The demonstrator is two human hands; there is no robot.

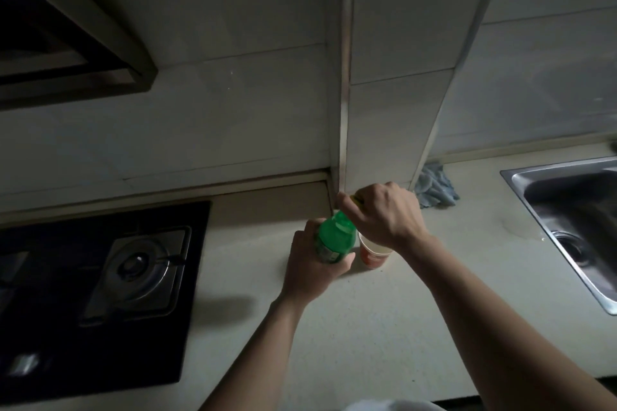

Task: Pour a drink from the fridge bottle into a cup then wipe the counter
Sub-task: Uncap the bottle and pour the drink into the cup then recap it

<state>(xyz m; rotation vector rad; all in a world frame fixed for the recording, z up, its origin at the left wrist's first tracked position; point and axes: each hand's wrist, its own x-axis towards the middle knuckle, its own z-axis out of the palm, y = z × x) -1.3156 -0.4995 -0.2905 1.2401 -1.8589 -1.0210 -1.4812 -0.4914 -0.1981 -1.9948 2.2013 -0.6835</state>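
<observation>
Arms (484, 327) reach over the counter (360, 337): left hand (314, 274) grips the green bottle (334, 237), right hand (389, 215) pinches its yellow cap (355, 199). Opening it, I think; next, tip slowly into the cup (372, 255).

Stove (100, 294) left; sink (567, 227) right; cup (373, 255) between (bottle (335, 238) beside).

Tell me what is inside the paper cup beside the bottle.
Of the cup only a pale strip of inner wall shows. The right hand covers the rest, so any drink inside cannot be told.
</observation>
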